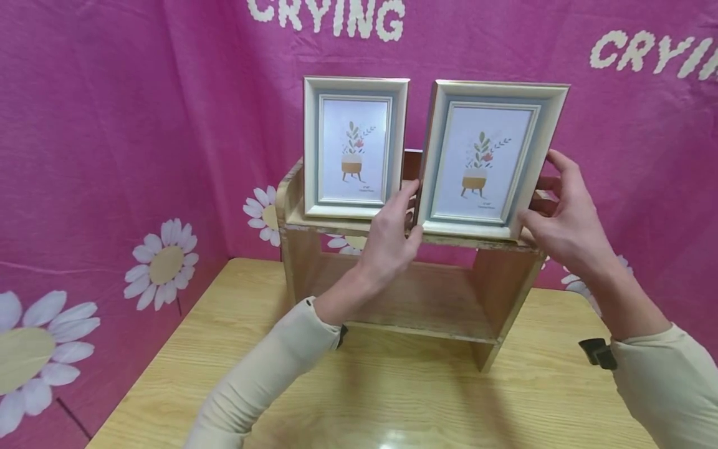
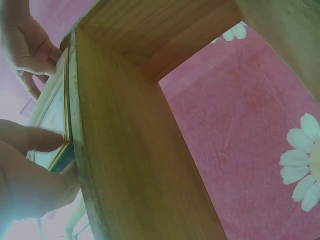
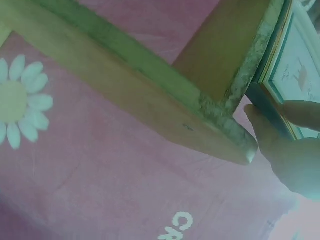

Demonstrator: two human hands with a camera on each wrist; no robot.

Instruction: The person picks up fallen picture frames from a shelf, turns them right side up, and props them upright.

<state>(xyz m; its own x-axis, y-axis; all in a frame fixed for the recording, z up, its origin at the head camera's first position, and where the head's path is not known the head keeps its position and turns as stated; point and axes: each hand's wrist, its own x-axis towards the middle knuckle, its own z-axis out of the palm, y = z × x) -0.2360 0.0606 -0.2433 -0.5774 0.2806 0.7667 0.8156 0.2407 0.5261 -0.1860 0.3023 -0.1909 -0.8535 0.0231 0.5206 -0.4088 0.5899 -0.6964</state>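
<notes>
Two cream picture frames with a potted-plant print stand side by side on top of a small wooden shelf (image 1: 415,293). The right picture frame (image 1: 482,156) leans back slightly, and both hands hold it. My left hand (image 1: 387,234) pinches its lower left edge, the fingers reaching into the gap between the frames; the left wrist view shows thumb and finger at the frame's corner. On the other side my right hand (image 1: 572,218) grips the lower right edge, thumb in front and fingers along the side. The left picture frame (image 1: 354,149) stands untouched.
The shelf stands on a light wooden table (image 1: 392,386) and has a lower board between two side panels. A pink cloth (image 1: 202,93) with white daisies and lettering hangs behind and to the left.
</notes>
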